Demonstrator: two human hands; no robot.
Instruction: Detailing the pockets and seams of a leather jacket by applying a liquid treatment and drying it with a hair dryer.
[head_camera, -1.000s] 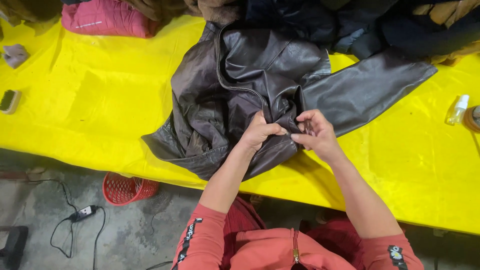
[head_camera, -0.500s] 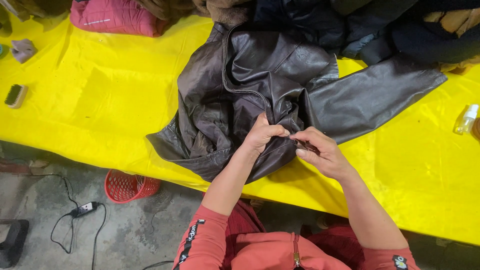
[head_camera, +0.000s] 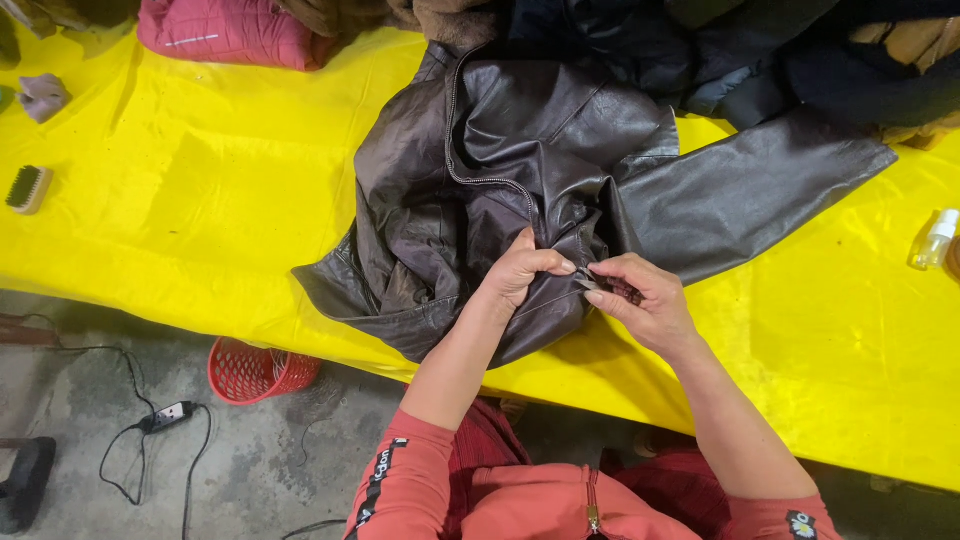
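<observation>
**Both hands pinching the front edge of a dark leather jacket**

The dark brown leather jacket (head_camera: 520, 190) lies crumpled on the yellow-covered bench (head_camera: 200, 200), near its front edge, one sleeve stretched flat toward the right. Its zipper runs down the middle in a curve.

The left hand (head_camera: 520, 275) rests on the jacket's lower front, fingers curled and thumb pressed down, grip closed on a fold of leather. The right hand (head_camera: 640, 300) sits just beside it, fingertips meeting the left hand's; its grip is pinched shut on the same edge of the jacket. What small part lies between the fingertips cannot be made out. Both forearms are bare, with red sleeves pushed up.

Around it: a pink quilted garment (head_camera: 225, 30) at the bench's far edge, a heap of dark clothing (head_camera: 780, 60) touching the jacket's collar side, a small brush (head_camera: 27, 188) well to the left, a small clear spray bottle (head_camera: 936, 238) at the far right. On the floor below, a red mesh basket (head_camera: 255, 372) and a black cable (head_camera: 120, 440).
</observation>
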